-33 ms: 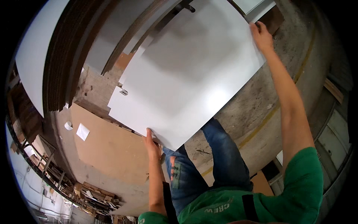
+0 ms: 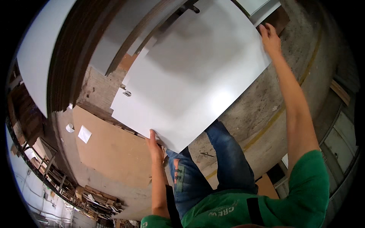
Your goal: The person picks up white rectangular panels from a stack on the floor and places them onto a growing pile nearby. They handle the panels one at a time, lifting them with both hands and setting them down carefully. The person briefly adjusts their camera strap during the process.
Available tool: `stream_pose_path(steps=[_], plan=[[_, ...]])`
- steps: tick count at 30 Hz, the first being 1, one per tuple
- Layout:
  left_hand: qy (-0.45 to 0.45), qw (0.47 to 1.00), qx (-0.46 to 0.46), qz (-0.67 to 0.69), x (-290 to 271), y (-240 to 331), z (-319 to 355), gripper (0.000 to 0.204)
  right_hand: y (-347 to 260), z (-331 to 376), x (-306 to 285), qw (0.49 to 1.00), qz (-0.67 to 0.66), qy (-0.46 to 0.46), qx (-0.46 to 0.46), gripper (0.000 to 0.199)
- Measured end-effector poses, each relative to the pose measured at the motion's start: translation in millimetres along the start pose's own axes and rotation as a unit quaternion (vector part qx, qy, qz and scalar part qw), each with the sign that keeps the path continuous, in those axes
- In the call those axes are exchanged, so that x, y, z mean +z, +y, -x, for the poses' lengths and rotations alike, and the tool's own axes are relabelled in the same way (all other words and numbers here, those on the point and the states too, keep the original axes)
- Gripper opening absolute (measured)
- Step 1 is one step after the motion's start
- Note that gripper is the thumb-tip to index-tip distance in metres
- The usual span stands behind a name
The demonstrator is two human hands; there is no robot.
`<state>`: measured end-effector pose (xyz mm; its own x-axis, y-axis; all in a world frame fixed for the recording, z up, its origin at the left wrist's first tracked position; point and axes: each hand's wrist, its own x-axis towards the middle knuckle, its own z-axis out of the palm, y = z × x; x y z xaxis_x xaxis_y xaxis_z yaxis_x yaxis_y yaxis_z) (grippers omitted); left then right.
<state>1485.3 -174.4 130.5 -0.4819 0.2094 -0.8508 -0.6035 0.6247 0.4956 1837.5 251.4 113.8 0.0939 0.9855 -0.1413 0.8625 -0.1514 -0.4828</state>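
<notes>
A large white panel [image 2: 182, 83] lies slanted in front of me, its near corner over my legs. At its lower left edge my left hand [image 2: 155, 147] grips it, thumb on top and fingers hidden underneath. My right hand [image 2: 271, 42] is beside the panel's right edge, toward the far corner, with fingers loosely bent and apart. Whether it still touches the edge I cannot tell. A small metal fitting [image 2: 127, 93] sits near a notch in the panel's left edge.
Thick stacked boards [image 2: 70, 57] stand at the far left. A brown sheet [image 2: 110, 148] lies on the floor, with a white paper [image 2: 84, 134] on it and a white roll [image 2: 70, 127] nearby. Wood scraps [image 2: 100, 201] are heaped lower left. A yellow line [image 2: 266, 129] crosses the floor.
My right hand has shifted slightly right, off the panel's edge, and its fingers have spread. The stacked boards sit slightly farther right in view. My left hand and the panel stay nearly the same.
</notes>
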Motion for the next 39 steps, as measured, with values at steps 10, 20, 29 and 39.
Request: stream_pose_path(steps=[10, 20, 29, 39], plan=[[-0.036, 0.996, -0.086, 0.008, -15.8, 17.9, -15.8, 0.059, 59.8, 214.2, 24.4, 0.646, -0.546, -0.16, 0.509, 0.092], [-0.091, 0.988, -0.123, -0.029, -35.4, 17.9, -28.7, 0.044, -26.6, 218.2, 51.5, 0.674, -0.615, -0.066, 0.405, 0.072], [-0.121, 0.986, -0.071, -0.086, -30.3, 53.3, -33.8, 0.05, -35.2, 194.8, 47.3, 0.773, -0.47, -0.199, 0.377, 0.079], [-0.16, 0.98, -0.042, -0.114, -44.1, 40.7, -49.3, 0.065, -25.5, 200.8, 65.6, 0.785, -0.44, -0.17, 0.403, 0.083]])
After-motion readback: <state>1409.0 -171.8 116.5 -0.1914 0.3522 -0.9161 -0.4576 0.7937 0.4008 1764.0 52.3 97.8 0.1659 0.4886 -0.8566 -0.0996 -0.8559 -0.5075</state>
